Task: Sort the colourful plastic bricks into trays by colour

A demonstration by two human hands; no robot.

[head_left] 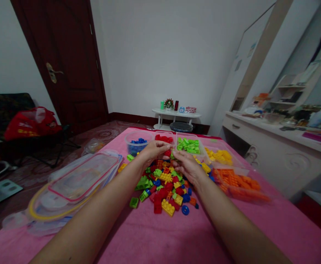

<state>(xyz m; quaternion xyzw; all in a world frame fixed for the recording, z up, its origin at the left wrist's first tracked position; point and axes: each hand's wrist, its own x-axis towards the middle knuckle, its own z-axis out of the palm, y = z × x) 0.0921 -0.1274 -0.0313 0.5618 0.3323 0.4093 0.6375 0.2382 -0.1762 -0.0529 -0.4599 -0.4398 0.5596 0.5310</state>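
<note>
Over a mixed pile of toy building bricks (166,178), my left hand (155,149) and my right hand (187,164) are held close together, fingers curled inward. A small red brick (168,152) shows at the fingertips of my left hand. Beside it, a light green brick (172,155) is pinched by my right thumb and fingers. Whether these two bricks are joined is too small to tell. Loose red, yellow, green, blue and orange bricks lie below, including a yellow brick (168,208) and a blue wheel-like piece (185,210) at the near edge.
Beyond the pile stand a round tub (128,140) of blue bricks and clear boxes of red bricks (163,138), green bricks (188,145), yellow bricks (220,157) and orange bricks (240,181). Stacked lids (41,216) lie at left on the pink cloth (160,238).
</note>
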